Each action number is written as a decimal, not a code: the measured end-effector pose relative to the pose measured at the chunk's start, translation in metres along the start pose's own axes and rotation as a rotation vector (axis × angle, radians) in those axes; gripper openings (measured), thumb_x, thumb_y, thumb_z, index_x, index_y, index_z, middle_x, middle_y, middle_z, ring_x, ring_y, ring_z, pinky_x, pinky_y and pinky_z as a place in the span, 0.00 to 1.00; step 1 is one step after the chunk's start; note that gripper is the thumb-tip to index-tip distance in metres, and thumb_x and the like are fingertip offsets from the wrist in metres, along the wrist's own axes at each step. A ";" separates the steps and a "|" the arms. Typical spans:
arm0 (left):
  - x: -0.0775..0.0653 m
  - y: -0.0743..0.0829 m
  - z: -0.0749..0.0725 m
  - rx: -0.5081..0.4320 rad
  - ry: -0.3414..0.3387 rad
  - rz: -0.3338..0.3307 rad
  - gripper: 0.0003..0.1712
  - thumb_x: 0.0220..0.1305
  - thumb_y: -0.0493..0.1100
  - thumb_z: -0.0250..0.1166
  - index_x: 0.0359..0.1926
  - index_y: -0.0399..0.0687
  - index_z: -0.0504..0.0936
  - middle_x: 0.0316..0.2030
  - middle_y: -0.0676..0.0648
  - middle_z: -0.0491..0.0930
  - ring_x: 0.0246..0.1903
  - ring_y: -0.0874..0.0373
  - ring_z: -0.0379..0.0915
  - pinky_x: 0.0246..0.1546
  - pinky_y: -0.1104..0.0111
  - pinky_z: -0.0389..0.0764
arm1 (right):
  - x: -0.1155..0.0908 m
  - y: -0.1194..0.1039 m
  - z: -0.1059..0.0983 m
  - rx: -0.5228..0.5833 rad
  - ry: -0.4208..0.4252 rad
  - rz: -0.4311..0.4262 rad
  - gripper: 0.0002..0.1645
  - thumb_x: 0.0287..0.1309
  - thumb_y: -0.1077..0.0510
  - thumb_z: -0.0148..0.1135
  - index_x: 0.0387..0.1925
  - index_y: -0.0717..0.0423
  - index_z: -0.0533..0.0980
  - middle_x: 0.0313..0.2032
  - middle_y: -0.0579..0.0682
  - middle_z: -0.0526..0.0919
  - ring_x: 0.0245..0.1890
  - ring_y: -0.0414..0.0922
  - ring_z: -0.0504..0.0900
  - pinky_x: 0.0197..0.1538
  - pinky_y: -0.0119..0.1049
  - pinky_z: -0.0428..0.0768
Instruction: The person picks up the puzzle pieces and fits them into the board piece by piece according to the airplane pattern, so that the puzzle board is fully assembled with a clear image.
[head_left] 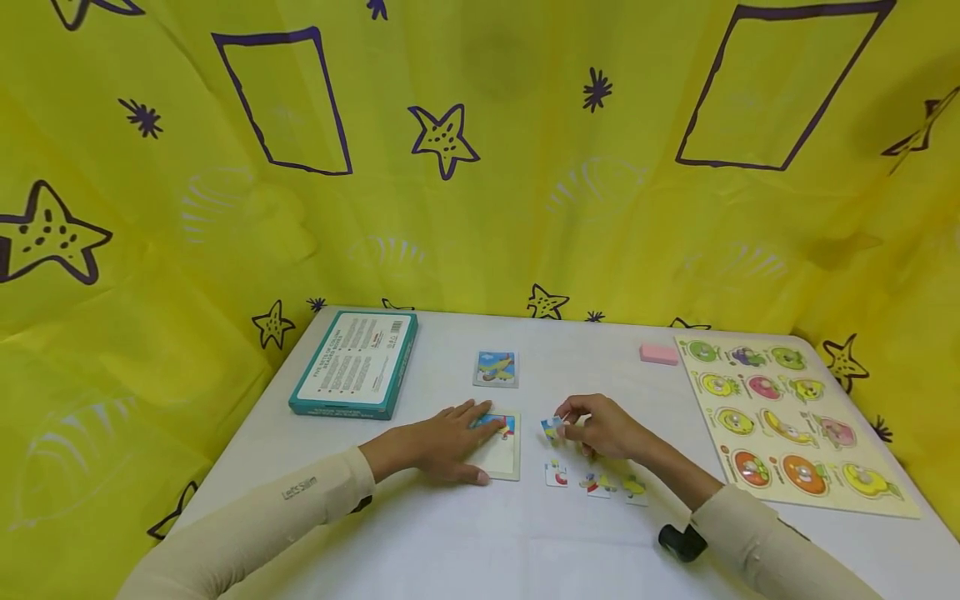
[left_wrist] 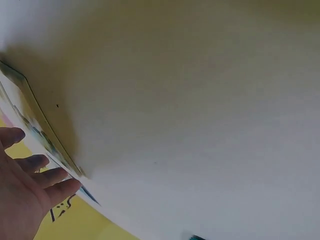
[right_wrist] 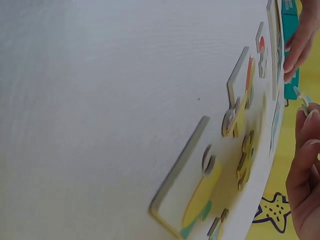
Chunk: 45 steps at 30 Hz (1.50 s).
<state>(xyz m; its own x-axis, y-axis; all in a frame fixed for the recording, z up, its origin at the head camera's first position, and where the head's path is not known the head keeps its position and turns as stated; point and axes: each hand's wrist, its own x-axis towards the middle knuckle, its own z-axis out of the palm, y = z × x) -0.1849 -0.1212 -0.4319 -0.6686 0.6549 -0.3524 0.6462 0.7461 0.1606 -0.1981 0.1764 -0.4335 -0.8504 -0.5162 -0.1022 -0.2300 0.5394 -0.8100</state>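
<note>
My left hand (head_left: 453, 442) lies with fingers spread over the left side of a small puzzle tray (head_left: 504, 460). Some blue, red and yellow picture shows in the tray's top; its lower part is bare. Just right of the tray, my right hand (head_left: 606, 428) pinches a blue, white and yellow jigsaw piece (head_left: 551, 428) above the table. In the right wrist view that jigsaw piece (right_wrist: 302, 97) stands out from the fingertips. Several loose jigsaw pieces (head_left: 597, 486) lie below the right hand. Behind the tray is a square puzzle (head_left: 496, 370) picturing a yellow aeroplane.
A teal-edged puzzle box (head_left: 352, 367) rests at the left on the white table (head_left: 450, 542). On the right lies a fruit peg board (head_left: 795, 421), with a pink block (head_left: 658, 354) beside its far corner. A yellow patterned curtain (head_left: 495, 242) hangs behind.
</note>
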 end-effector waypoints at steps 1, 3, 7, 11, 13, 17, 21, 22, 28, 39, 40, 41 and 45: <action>-0.001 -0.001 0.000 -0.007 0.005 0.000 0.51 0.67 0.72 0.56 0.81 0.57 0.47 0.81 0.44 0.43 0.79 0.41 0.41 0.76 0.48 0.53 | 0.000 0.000 0.000 0.002 0.002 -0.006 0.11 0.64 0.62 0.65 0.47 0.61 0.78 0.32 0.50 0.77 0.17 0.43 0.73 0.21 0.30 0.72; -0.004 -0.005 0.000 -0.013 0.021 0.005 0.51 0.67 0.71 0.56 0.81 0.56 0.48 0.80 0.43 0.43 0.79 0.40 0.42 0.76 0.48 0.54 | 0.001 -0.002 0.002 0.013 0.004 -0.020 0.13 0.64 0.63 0.64 0.49 0.62 0.78 0.31 0.50 0.77 0.16 0.43 0.73 0.21 0.30 0.72; -0.011 -0.015 0.000 -0.035 0.041 -0.002 0.53 0.66 0.72 0.56 0.81 0.55 0.48 0.80 0.43 0.44 0.78 0.40 0.43 0.75 0.47 0.56 | 0.002 -0.004 0.005 0.020 0.003 -0.047 0.13 0.64 0.64 0.63 0.50 0.60 0.79 0.30 0.50 0.77 0.16 0.41 0.71 0.21 0.29 0.71; -0.021 -0.022 0.001 -0.086 0.052 -0.022 0.54 0.64 0.73 0.58 0.81 0.55 0.48 0.80 0.43 0.45 0.78 0.39 0.43 0.74 0.46 0.57 | 0.005 -0.006 0.009 0.042 -0.007 -0.072 0.12 0.63 0.64 0.65 0.48 0.62 0.81 0.30 0.50 0.78 0.17 0.41 0.71 0.22 0.29 0.71; -0.024 -0.026 0.002 -0.110 0.059 -0.030 0.54 0.64 0.72 0.59 0.80 0.55 0.49 0.80 0.42 0.45 0.78 0.39 0.44 0.74 0.46 0.57 | 0.006 -0.007 0.012 0.063 -0.019 -0.071 0.13 0.62 0.63 0.66 0.48 0.63 0.81 0.31 0.50 0.79 0.17 0.41 0.72 0.23 0.29 0.72; -0.029 -0.033 0.004 -0.118 0.063 -0.048 0.54 0.64 0.73 0.58 0.80 0.54 0.49 0.80 0.42 0.46 0.78 0.39 0.44 0.74 0.46 0.57 | 0.010 -0.008 0.017 0.086 -0.048 -0.054 0.15 0.61 0.61 0.69 0.47 0.64 0.82 0.31 0.49 0.79 0.19 0.42 0.74 0.24 0.29 0.74; -0.032 -0.039 0.006 -0.102 0.051 -0.068 0.55 0.63 0.73 0.58 0.80 0.53 0.50 0.80 0.43 0.46 0.78 0.39 0.43 0.75 0.47 0.57 | 0.015 -0.011 0.022 0.101 -0.064 -0.043 0.16 0.60 0.61 0.70 0.48 0.64 0.82 0.31 0.49 0.78 0.19 0.42 0.75 0.25 0.29 0.76; -0.032 -0.040 0.007 -0.097 0.047 -0.072 0.55 0.63 0.73 0.58 0.80 0.53 0.50 0.80 0.43 0.46 0.78 0.39 0.43 0.75 0.47 0.56 | 0.016 -0.012 0.024 0.104 -0.064 -0.045 0.17 0.59 0.61 0.70 0.48 0.64 0.82 0.31 0.49 0.78 0.19 0.42 0.75 0.25 0.29 0.76; -0.034 -0.041 0.010 -0.079 0.029 -0.082 0.54 0.64 0.73 0.58 0.80 0.52 0.50 0.80 0.42 0.45 0.79 0.39 0.41 0.75 0.46 0.56 | 0.022 -0.022 0.034 0.127 -0.070 -0.090 0.19 0.58 0.63 0.70 0.51 0.67 0.81 0.32 0.51 0.80 0.19 0.41 0.77 0.25 0.30 0.77; -0.035 -0.040 0.011 -0.052 0.027 -0.104 0.53 0.65 0.73 0.56 0.80 0.52 0.50 0.80 0.42 0.44 0.78 0.38 0.41 0.74 0.45 0.56 | 0.041 -0.043 0.055 0.160 -0.092 -0.098 0.18 0.57 0.64 0.71 0.49 0.67 0.81 0.30 0.51 0.80 0.20 0.42 0.77 0.23 0.29 0.73; -0.035 -0.040 0.010 -0.055 0.027 -0.103 0.53 0.65 0.73 0.56 0.80 0.51 0.50 0.80 0.42 0.44 0.78 0.38 0.41 0.74 0.45 0.56 | 0.043 -0.044 0.056 0.158 -0.094 -0.091 0.18 0.57 0.64 0.70 0.49 0.67 0.81 0.30 0.51 0.80 0.20 0.42 0.77 0.23 0.29 0.72; -0.035 -0.040 0.010 -0.056 0.028 -0.101 0.53 0.65 0.73 0.56 0.80 0.51 0.50 0.80 0.42 0.44 0.78 0.38 0.41 0.74 0.45 0.56 | 0.045 -0.045 0.058 0.156 -0.095 -0.082 0.18 0.57 0.64 0.70 0.49 0.66 0.81 0.29 0.50 0.80 0.21 0.41 0.78 0.23 0.29 0.72; -0.036 -0.039 0.010 -0.059 0.029 -0.096 0.53 0.65 0.73 0.56 0.80 0.51 0.51 0.80 0.42 0.44 0.78 0.38 0.41 0.74 0.46 0.56 | 0.054 -0.047 0.064 0.141 -0.095 -0.048 0.17 0.56 0.64 0.70 0.49 0.64 0.82 0.29 0.50 0.83 0.21 0.40 0.78 0.24 0.30 0.73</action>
<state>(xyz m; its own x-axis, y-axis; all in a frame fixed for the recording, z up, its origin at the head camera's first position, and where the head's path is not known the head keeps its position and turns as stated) -0.1828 -0.1751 -0.4349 -0.7373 0.5823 -0.3425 0.5560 0.8110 0.1820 -0.2027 0.0807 -0.4379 -0.7897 -0.6035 -0.1102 -0.1948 0.4170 -0.8878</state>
